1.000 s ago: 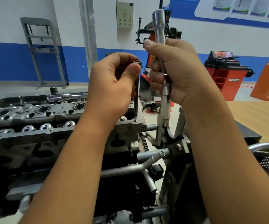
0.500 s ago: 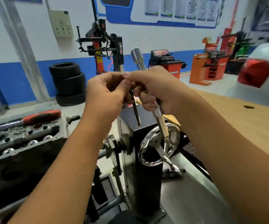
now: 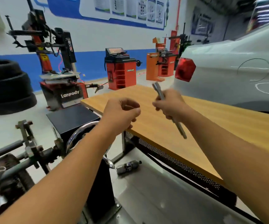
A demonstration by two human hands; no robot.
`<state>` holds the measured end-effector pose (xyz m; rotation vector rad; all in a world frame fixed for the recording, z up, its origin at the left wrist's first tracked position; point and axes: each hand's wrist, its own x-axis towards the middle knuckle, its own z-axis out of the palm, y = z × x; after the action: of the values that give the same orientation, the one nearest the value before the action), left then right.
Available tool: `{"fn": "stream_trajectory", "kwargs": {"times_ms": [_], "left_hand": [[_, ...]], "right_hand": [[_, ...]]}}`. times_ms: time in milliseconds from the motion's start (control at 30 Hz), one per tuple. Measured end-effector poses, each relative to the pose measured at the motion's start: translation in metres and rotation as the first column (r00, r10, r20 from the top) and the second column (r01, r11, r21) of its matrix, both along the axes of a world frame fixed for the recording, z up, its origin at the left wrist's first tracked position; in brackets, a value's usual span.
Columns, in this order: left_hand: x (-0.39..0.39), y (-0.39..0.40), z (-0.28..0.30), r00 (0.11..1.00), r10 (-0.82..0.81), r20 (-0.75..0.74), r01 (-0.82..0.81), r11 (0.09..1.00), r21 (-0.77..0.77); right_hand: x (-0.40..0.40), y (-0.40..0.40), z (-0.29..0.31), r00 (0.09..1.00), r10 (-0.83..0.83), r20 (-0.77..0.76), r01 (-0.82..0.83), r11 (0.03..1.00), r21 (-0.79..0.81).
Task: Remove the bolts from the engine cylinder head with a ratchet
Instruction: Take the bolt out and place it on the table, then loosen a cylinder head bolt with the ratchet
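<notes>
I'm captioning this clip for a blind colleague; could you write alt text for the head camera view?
A person's right hand grips a metal ratchet tool above a wooden table, while the left hand hovers curled at the table's near edge; whether it holds anything cannot be told. Behind stand stacked tyres, red workshop machines and a white car.

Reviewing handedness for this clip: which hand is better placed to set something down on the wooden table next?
Probably the left hand: its fingers are curled just over the wooden table's near edge. Whether it holds a bolt is hidden. The right hand grips the ratchet, raised above the tabletop.
</notes>
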<state>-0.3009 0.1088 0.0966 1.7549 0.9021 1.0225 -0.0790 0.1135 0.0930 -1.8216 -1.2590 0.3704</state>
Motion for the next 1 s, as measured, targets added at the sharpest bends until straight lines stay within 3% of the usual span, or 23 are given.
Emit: {"fn": "stream_trajectory", "kwargs": {"times_ms": [67, 167, 367, 600, 833, 1000], "left_hand": [[0.007, 0.001, -0.005, 0.999, -0.027, -0.047, 0.026, 0.999, -0.025], [0.016, 0.0, -0.009, 0.998, -0.025, -0.055, 0.022, 0.998, -0.057], [0.012, 0.001, -0.013, 0.996, 0.014, -0.087, -0.01, 0.999, 0.047], [-0.016, 0.008, -0.009, 0.998, 0.054, -0.036, -0.051, 0.997, 0.062], [-0.061, 0.009, -0.014, 0.992, 0.128, 0.018, -0.128, 0.992, 0.016], [-0.098, 0.005, -0.017, 0.977, 0.186, 0.107, -0.172, 0.977, -0.127]], "right_hand": [[0.019, 0.009, -0.031, 0.984, -0.061, 0.166, 0.074, 0.994, -0.077], [0.031, 0.017, -0.069, 0.954, -0.05, 0.297, 0.11, 0.976, -0.19], [0.044, 0.017, -0.089, 0.962, 0.029, 0.273, 0.065, 0.943, -0.327], [0.059, 0.007, -0.049, 0.989, -0.149, 0.011, 0.149, 0.974, -0.173], [0.048, -0.012, 0.031, 0.975, -0.03, -0.22, -0.022, 0.973, -0.229], [-0.057, -0.01, 0.054, 0.905, 0.146, -0.399, -0.194, 0.977, -0.083]]}}
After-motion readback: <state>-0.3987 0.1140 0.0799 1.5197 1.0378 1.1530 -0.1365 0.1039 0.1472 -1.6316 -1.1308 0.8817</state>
